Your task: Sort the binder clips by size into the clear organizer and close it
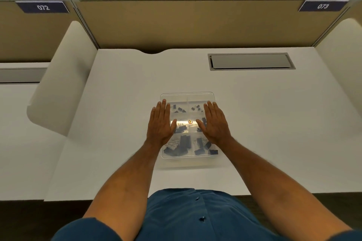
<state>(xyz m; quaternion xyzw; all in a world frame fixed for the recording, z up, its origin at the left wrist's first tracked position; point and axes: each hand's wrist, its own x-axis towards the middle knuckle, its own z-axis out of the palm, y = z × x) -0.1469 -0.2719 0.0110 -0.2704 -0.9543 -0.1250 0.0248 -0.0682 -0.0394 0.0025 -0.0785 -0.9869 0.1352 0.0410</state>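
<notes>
two hands: both flat on the lid, fingers straight, gripping nothing
head view, left hand point(161, 123): palm down, pressing the left side of the clear organizer point(187, 96)
right hand point(215, 123): palm down on the right side
organizer: mid-desk on the white desk point(121, 103), lid down over it
binder clips point(181, 144): black, inside; small ones in the far compartments, big ones in the near ones
small orange sticker point(190, 121): centre of the lid, between the hands
desk tags: 072 point(43, 7) left, 073 point(322, 6) right
</notes>
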